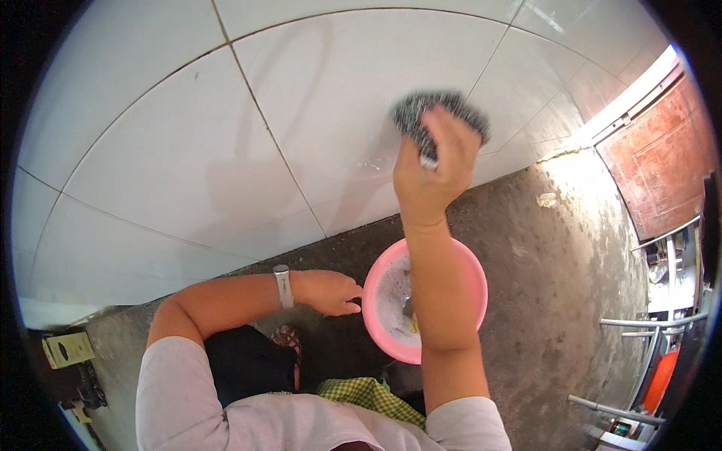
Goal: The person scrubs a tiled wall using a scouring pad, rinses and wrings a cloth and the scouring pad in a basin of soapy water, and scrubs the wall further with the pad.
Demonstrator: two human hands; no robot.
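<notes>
My right hand [437, 163] presses a dark grey scrubbing pad [417, 113] against the white wall tiles [350, 101]; pad and fingers are blurred. Wet, foamy marks show on the tile left of the wrist. Below, my right forearm passes over a pink plastic basin [369, 304] of sudsy water, hiding part of it. Something yellow lies in the suds beside the forearm. My left hand [330, 292], with a pale band on its wrist, is at the basin's left rim, fingers slightly apart; whether they touch the rim is unclear. It holds nothing visible.
The basin stands on a stained concrete floor [524, 270] along the tiled wall. A reddish-brown door [660, 152] is at the right, above a metal-framed rack [654, 323] holding things. A yellowish box [69, 349] lies far left. Green checked cloth [372, 394] is near my lap.
</notes>
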